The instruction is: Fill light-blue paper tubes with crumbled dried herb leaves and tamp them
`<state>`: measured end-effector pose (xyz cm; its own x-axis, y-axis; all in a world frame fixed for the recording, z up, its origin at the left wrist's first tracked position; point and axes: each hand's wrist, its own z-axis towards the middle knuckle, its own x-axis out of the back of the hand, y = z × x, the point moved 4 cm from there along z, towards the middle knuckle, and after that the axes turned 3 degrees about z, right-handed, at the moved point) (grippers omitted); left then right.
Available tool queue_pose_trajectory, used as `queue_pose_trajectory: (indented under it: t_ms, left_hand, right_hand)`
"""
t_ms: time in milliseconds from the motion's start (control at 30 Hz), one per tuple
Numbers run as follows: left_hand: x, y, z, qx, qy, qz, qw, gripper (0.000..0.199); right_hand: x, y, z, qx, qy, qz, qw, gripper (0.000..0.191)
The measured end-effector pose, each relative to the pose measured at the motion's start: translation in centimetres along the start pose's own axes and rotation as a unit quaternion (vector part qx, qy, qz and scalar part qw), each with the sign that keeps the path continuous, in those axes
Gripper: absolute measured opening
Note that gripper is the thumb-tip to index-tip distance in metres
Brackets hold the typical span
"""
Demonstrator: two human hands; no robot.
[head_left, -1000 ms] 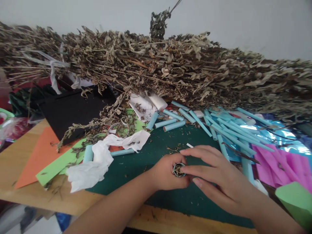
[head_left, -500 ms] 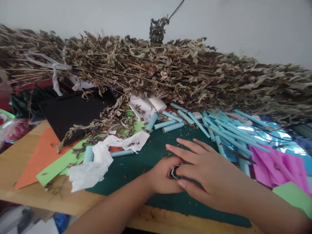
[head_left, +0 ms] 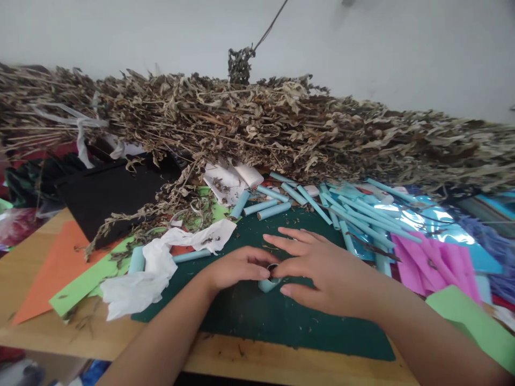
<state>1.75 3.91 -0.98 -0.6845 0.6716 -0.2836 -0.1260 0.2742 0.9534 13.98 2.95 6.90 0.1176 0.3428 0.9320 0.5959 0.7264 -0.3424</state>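
Observation:
Above the dark green mat [head_left: 298, 327], my left hand [head_left: 233, 269] is closed around a short light-blue paper tube [head_left: 267, 286], its round end facing up towards me. Something dark shows inside the tube's mouth, too small to name. My right hand [head_left: 322, 268] reaches in from the right with its fingers spread; the index fingertip is at the tube's rim, and whether it goes inside is hard to see. Just beyond the hands lie several finished-looking blue paper tubes [head_left: 274, 210], with crumbs of dried leaf scattered around.
A long bundle of dried leafy stalks [head_left: 225, 115] runs across the back. More thin blue tubes [head_left: 362, 214] and pink folded paper [head_left: 438, 262] lie at right. Crumpled white tissue [head_left: 132, 295], green paper strip [head_left: 86, 273], orange sheet [head_left: 44, 279] and a black board [head_left: 108, 195] are at left.
Both hands have moved left in view with the tube. My left grip has shifted, so more of the tube's blue side shows below the fingers. The camera view has tilted slightly.

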Motion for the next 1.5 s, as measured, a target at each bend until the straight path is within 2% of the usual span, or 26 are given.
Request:
queue_pose_trajectory:
  t_ms: [133,200,300,433,533,700,833,900,967,1033,1100,1167,1267,1333,1433,1500]
  left_hand:
    - [0.4,0.5,-0.5,0.004,-0.03,0.012,0.999,0.038]
    - [0.4,0.5,-0.5,0.004,-0.028,0.038,0.999,0.037]
    - [0.3,0.4,-0.4,0.009,-0.001,0.05,0.999,0.031]
    - [-0.1,0.2,-0.1,0.021,0.047,0.024,0.998,0.018]
    - [-0.5,0.1,0.2,0.005,0.081,-0.013,0.997,0.014]
    - [-1.2,-0.5,0.6,0.001,0.101,-0.047,0.994,0.015]
    - [-1.2,-0.7,0.7,-0.003,0.098,-0.048,0.994,0.017]
    - [-1.1,-0.9,0.6,-0.003,0.09,-0.039,0.995,0.018]
    - [-0.9,-0.9,0.5,-0.008,0.086,-0.032,0.996,0.019]
    - [-0.9,-0.9,0.4,-0.009,0.079,-0.024,0.997,0.018]
    - [-1.1,-0.7,0.3,-0.009,0.071,-0.009,0.997,0.019]
    - [-1.5,-0.3,0.2,-0.01,0.07,0.022,0.997,0.018]
    - [-2.1,0.2,0.2,-0.017,0.086,0.056,0.995,0.016]
    - [-2.5,0.2,0.3,-0.031,0.099,0.046,0.994,0.014]
    - [-2.7,-0.2,0.5,-0.085,0.128,0.051,0.987,0.013]
    - [-2.8,-0.7,0.6,-0.133,0.151,0.078,0.976,0.017]
  right_hand:
    - [0.1,0.3,-0.2,-0.003,-0.014,0.004,1.0,0.024]
    - [0.1,0.1,-0.3,0.002,-0.022,0.0,1.0,0.025]
    - [0.2,-0.2,-0.2,0.011,-0.016,-0.015,1.0,0.023]
    - [0.3,-0.6,0.0,0.025,0.007,-0.043,0.999,0.022]
    - [0.3,-0.7,0.0,0.024,0.017,-0.043,0.999,0.021]
    - [0.3,-0.4,-0.2,0.03,0.036,-0.027,0.999,0.022]
    - [0.2,-0.1,-0.3,0.061,0.065,-0.014,0.996,0.022]
    - [-0.1,-0.2,-0.2,0.092,0.097,0.002,0.991,0.022]
    - [-0.2,-0.6,-0.2,0.148,0.169,0.023,0.974,0.021]
    - [-0.1,-0.9,-0.7,0.208,0.271,0.045,0.939,0.019]
    - [0.0,-0.8,-1.5,0.236,0.365,0.081,0.897,0.016]
    - [0.1,0.3,-2.2,0.195,0.419,0.116,0.879,0.017]
    - [-0.4,4.1,-2.9,-0.002,0.433,0.088,0.897,0.029]
    - [-1.2,6.8,-3.2,-0.103,0.406,0.05,0.907,0.028]
    - [-3.2,10.1,-3.1,-0.181,0.339,0.015,0.923,0.018]
    - [-4.5,11.4,-2.8,-0.223,0.297,0.003,0.928,0.017]
